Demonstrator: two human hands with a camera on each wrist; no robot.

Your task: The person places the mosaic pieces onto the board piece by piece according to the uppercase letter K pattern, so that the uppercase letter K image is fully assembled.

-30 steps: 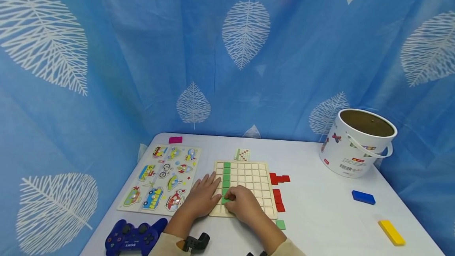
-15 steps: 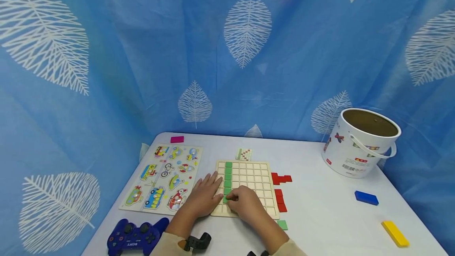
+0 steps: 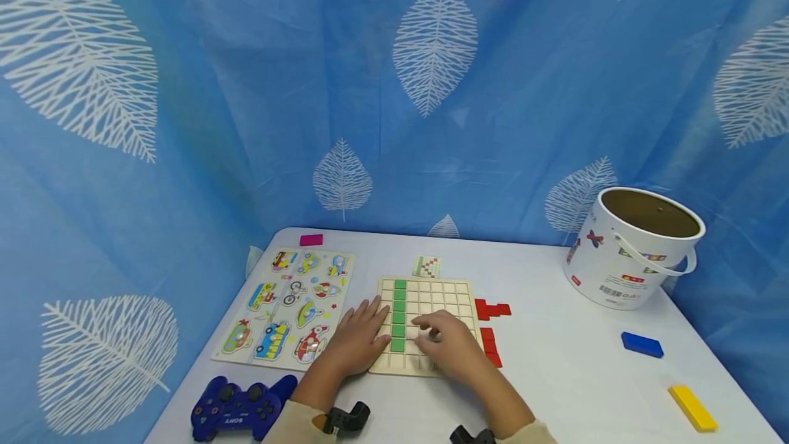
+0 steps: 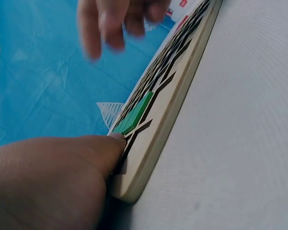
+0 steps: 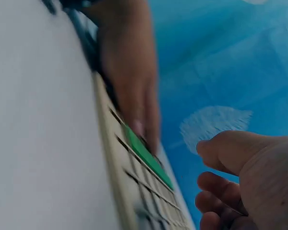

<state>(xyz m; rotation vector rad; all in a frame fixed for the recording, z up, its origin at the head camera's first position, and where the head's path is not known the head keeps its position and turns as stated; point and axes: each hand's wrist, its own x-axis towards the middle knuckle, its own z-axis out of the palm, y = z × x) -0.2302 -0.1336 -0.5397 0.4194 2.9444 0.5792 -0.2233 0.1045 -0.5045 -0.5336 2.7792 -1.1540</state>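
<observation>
Left hand (image 3: 359,340) flat on board (image 3: 435,298). Right hand (image 3: 455,348) loose, nothing held. Green tiles (image 3: 399,318) look light, stiff; pinch edges.

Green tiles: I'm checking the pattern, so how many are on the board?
6. The green tiles lie on the board, second column from the left, one per cell, first through sixth from the far edge. More could be hidden under the right hand.

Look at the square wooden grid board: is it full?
Not full: the board has green square tiles in one column, but many other cells are bare.
</observation>
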